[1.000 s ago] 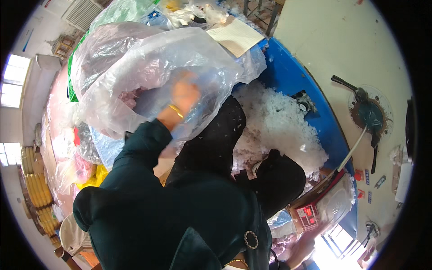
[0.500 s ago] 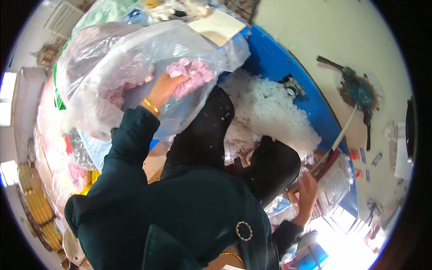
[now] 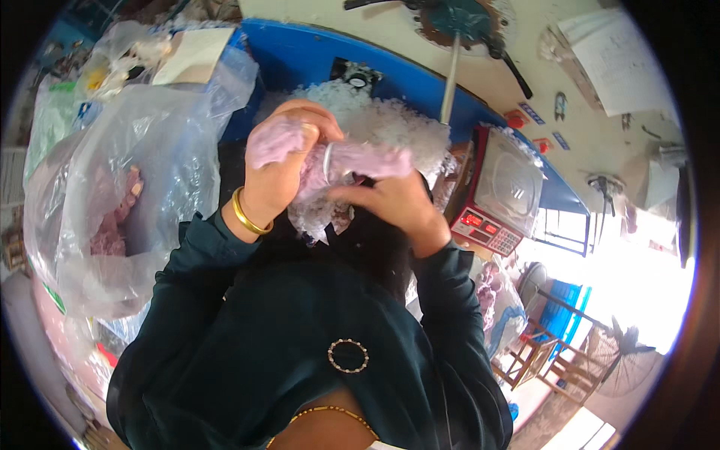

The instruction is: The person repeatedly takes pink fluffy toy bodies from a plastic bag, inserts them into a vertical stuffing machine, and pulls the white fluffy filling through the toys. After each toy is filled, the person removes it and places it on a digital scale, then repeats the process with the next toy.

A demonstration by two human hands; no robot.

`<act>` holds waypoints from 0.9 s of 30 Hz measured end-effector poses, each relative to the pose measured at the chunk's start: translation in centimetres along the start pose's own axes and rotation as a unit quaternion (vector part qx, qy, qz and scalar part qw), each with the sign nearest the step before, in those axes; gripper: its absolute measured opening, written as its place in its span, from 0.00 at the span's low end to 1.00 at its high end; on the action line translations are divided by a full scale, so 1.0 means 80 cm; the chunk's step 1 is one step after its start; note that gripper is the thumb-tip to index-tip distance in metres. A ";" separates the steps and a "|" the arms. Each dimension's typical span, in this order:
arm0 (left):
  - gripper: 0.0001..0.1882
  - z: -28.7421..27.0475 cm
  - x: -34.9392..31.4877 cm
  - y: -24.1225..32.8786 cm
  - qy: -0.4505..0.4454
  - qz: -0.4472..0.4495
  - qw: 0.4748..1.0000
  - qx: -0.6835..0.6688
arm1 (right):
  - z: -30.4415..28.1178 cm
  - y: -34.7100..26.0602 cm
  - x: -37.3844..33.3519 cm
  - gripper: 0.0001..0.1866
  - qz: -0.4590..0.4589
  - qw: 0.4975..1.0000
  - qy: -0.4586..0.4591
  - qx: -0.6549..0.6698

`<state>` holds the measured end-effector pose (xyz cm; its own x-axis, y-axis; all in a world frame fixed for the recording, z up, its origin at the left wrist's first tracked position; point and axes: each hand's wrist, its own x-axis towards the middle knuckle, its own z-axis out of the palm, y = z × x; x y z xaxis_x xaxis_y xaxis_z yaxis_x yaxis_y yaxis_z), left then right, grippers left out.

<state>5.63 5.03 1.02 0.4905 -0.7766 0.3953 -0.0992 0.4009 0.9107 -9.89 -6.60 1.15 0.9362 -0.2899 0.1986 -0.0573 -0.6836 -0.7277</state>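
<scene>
Now that the pink fuzzy piece [image 3: 311, 178] is up over the lap [image 3: 371, 255], the left hand [image 3: 281, 157] grips it and the right hand [image 3: 397, 202] has joined, occupying both, before white fluff [image 3: 401, 124], away from the plastic bag [image 3: 169, 142].

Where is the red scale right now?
In the head view, the red scale sits right of centre, just right of the person's right hand, beside the blue panel.

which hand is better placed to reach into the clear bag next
Probably the left hand: the clear bag, with pink material inside, lies to that side. The right hand is farther away. The left hand holds a fluffy pink piece, though, so it isn't free.
</scene>
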 end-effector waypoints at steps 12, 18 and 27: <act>0.23 0.048 0.000 0.014 -0.159 -0.047 0.985 0.048 | 0.020 0.023 -0.046 0.29 0.146 0.898 0.184 0.371; 0.19 0.013 0.023 -0.026 -0.299 -0.281 0.908 -0.082 | -0.009 0.045 -0.073 0.27 0.021 0.929 0.044 0.367; 0.26 -0.016 -0.020 -0.091 -0.429 -0.084 0.891 0.121 | -0.006 0.005 -0.087 0.19 0.214 0.875 0.029 0.432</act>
<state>6.64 3.98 -6.43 -0.3166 -0.9430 0.1024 -0.3215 0.2082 0.9238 -16.58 -5.19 -0.22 0.8720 -0.4469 -0.1995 -0.0916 0.2515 -0.9635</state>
